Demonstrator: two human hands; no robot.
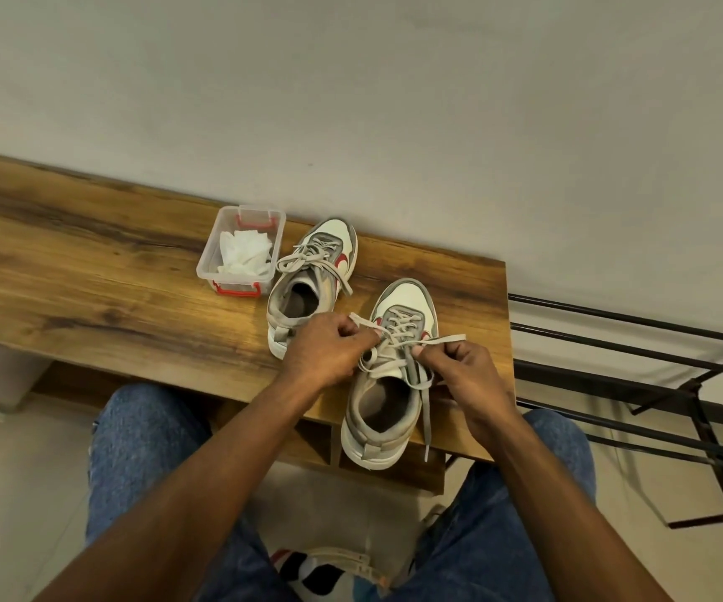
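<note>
Two grey-and-white sneakers with red marks stand on a wooden table [90, 271]. The near sneaker [383, 410] sits at the table's front right corner, toe pointing away. My left hand [329, 351] pinches one strand of its beige lace [442, 339] over the tongue. My right hand [466, 371] pinches the other strand, which runs out to the right. A loose lace end hangs down the shoe's right side. The far sneaker [311, 280] stands behind and to the left, its lace tied in a loose bow.
A clear plastic box [209, 262] with red latches holds crumpled white tissue, left of the far sneaker. A black metal rack [637, 384] stands right of the table. My knees in blue jeans are below the table edge. A plain wall rises behind.
</note>
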